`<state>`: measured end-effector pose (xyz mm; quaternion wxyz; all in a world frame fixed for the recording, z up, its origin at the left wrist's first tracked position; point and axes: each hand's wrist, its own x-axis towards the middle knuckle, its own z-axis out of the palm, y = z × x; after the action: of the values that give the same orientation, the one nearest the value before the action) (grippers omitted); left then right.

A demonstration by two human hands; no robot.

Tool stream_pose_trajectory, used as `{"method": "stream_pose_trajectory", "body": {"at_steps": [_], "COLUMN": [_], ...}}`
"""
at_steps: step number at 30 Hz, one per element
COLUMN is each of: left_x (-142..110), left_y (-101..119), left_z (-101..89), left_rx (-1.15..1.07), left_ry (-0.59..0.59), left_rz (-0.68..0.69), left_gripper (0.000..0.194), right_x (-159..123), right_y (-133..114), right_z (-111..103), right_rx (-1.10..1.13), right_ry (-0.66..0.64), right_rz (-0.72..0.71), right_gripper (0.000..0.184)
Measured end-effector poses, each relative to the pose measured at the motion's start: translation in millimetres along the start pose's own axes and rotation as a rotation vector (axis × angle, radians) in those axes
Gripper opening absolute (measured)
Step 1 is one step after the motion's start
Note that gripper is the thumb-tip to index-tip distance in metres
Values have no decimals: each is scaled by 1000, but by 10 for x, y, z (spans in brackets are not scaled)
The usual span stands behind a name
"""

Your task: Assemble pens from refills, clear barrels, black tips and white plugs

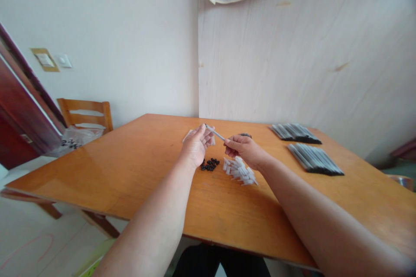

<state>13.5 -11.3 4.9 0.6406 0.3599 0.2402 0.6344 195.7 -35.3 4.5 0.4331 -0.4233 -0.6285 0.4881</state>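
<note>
A thin grey pen-like tube point(216, 133) slants between my hands above the table. My right hand point(243, 149) pinches its lower right end between thumb and fingers. At the upper left end, my left hand point(196, 146) closes thumb and forefinger on the tip, where something small and dark shows. Below the hands lies a loose group of small black caps point(211, 164), partly behind my left wrist. Beside them, under my right hand, is a heap of short whitish translucent plastic pieces point(239, 171). More whitish pieces point(187, 135) show partly behind my left hand.
Two rows of grey tubes with black ends, one row point(295, 133) behind the other point(315, 159), lie on the right of the wooden table point(130, 169). A dark item point(245, 135) is half hidden behind my right hand. A chair point(85, 112) at left bears a clear plastic bag point(78, 138).
</note>
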Motion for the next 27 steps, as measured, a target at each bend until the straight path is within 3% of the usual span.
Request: {"method": "stream_pose_trajectory", "body": {"at_steps": [7,13,19,27], "left_x": [-72,-36,-3,8], "left_y": [-136,-105,-114,-127], "left_z": [53,40,6,-15], "left_rx": [317,269,267,300], "left_ry": [-103,28,51,51], "left_rz": [-47,5,6,10], "left_gripper": [29,28,27,28], "right_x": [-16,27,-28,-13], "right_y": [-64,-17,32,48], "right_z": [-4,-261,-490,-494], "right_rx": [-80,-408,-698,-888], "right_ry": [-29,93,-58,-212], "right_rz": [-34,62,204,278], "right_gripper": [38,23,22,18]}}
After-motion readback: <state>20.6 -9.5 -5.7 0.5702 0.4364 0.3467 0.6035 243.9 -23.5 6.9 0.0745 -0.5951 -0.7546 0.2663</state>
